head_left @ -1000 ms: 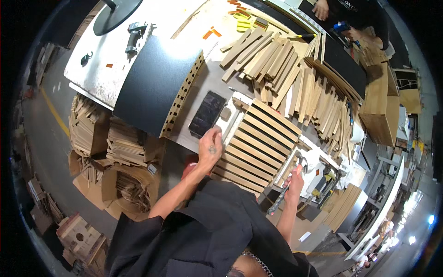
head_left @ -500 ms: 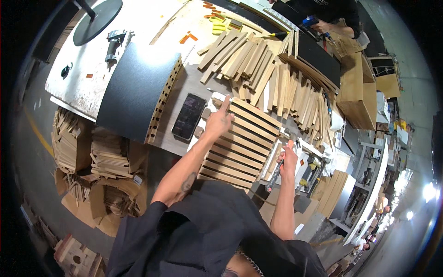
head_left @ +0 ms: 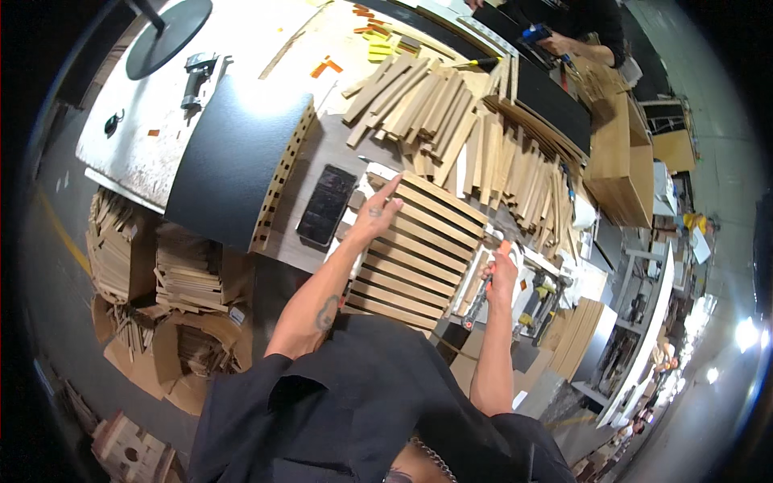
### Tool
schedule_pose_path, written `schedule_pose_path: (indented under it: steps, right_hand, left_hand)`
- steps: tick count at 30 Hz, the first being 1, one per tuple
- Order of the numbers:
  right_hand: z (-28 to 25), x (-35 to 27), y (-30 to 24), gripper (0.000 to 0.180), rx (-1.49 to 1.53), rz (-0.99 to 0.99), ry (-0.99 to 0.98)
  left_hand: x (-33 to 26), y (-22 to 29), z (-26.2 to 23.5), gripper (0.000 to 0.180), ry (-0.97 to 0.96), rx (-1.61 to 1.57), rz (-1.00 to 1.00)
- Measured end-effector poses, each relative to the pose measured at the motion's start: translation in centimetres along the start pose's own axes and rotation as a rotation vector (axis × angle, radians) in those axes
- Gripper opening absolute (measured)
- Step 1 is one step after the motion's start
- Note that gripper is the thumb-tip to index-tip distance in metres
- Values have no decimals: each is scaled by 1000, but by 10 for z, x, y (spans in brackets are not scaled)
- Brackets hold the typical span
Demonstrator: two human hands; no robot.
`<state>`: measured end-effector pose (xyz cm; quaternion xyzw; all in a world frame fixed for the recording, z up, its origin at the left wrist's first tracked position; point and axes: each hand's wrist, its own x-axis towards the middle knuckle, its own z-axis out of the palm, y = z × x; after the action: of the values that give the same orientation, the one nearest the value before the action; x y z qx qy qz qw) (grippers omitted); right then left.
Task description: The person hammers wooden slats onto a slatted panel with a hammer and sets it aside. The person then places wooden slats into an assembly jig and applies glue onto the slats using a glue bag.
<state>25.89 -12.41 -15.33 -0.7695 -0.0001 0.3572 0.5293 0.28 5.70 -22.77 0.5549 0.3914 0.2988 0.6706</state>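
Observation:
A panel of parallel wooden slats point(head_left: 423, 249), with dark gaps between them, lies on the bench in front of me. At its far left corner my left hand point(head_left: 375, 217) rests on the slat ends, index finger stretched out and thumb apart, holding nothing. Beyond the panel's right edge, my right hand point(head_left: 503, 274) is closed around a tool with an orange and dark handle point(head_left: 488, 276). The tool's working end is too unclear to name its kind. A black phone point(head_left: 326, 205) lies just left of the panel.
Loose wooden strips point(head_left: 431, 105) are heaped behind the panel. A dark board point(head_left: 237, 161) and a nail gun point(head_left: 196, 80) lie to the left. Cardboard boxes of wood pieces point(head_left: 189, 338) stand below. At the far right a co-worker's hand point(head_left: 555, 44) holds a blue tool beside a cardboard box point(head_left: 624, 161).
My left hand has shifted slightly left and nearer along the panel's corner. My right hand keeps its grip on the tool, almost in the same place.

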Motion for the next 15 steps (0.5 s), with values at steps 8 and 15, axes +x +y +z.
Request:
schedule_pose_path:
  steps: [8,15]
  right_hand:
    - [-7,23,11,17,-123,-54,72]
    - [3,10,7,19,51,7,160]
  left_hand:
    - [-3,5,7,51,87,62,56]
    - [-6,8,7,50,64,13,3]
